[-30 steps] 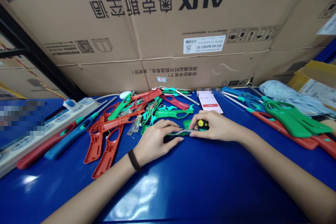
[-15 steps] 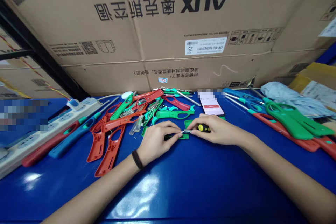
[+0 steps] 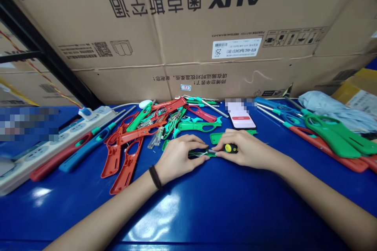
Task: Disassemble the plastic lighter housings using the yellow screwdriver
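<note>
My left hand grips a green plastic lighter shell with thin wires running along it, and its far end lies under my fingers. My right hand holds a small screwdriver with a yellow and black handle. Its metal shaft points left, and the tip reaches the shell at the wires. A flat green plastic piece lies just beyond my right fingers. Loose red, green and blue lighter parts are heaped to the left and beyond my hands.
A white power strip lies along the left of the blue table. A phone lies beyond my right hand. Green and red lighter bodies and a grey plastic bag are at the right. Large cardboard boxes stand behind.
My hands have drawn closer, and the screwdriver tip now sits at the wires on the green shell. The whole view has shifted slightly.
</note>
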Demonstrator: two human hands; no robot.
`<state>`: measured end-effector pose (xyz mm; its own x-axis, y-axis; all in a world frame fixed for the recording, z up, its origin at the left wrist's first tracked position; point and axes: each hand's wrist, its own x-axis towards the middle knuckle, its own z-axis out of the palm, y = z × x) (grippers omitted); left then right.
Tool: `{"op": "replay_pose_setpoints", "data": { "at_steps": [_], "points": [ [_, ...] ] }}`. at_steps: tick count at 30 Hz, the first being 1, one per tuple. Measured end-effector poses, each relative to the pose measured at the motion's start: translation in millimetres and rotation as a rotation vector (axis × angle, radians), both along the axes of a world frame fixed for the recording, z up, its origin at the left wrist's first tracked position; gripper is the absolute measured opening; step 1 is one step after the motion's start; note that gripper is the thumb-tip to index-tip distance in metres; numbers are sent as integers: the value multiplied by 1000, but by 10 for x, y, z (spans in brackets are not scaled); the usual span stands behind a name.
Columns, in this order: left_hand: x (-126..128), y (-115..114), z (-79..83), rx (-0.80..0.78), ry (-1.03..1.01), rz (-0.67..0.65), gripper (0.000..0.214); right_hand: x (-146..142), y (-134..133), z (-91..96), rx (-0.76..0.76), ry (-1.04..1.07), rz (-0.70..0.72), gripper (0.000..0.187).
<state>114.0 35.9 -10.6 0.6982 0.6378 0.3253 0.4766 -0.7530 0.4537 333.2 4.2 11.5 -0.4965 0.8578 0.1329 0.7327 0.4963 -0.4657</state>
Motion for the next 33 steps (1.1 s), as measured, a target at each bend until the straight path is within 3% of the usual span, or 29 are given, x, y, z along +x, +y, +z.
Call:
{"op": "replay_pose_setpoints", "data": {
  "at_steps": [5,14,21,28,33],
  "points": [
    [6,-13,-12,24,15,5,20,-5,-27,23,58,-89,19,9],
    [21,-31,-4,11,9,20,17,-108,-165,45,210,-289,66,24],
    [29,-40,11,5,12,15,17,-112,-178,-1,309,-383,41,25],
    [24,-46,-9,16,30,32,17,-198,-299,-77,479,-564,109,30],
    [38,-49,-11,25,31,28,18,-310,-356,-37,376,-598,64,23]
  ]
}}
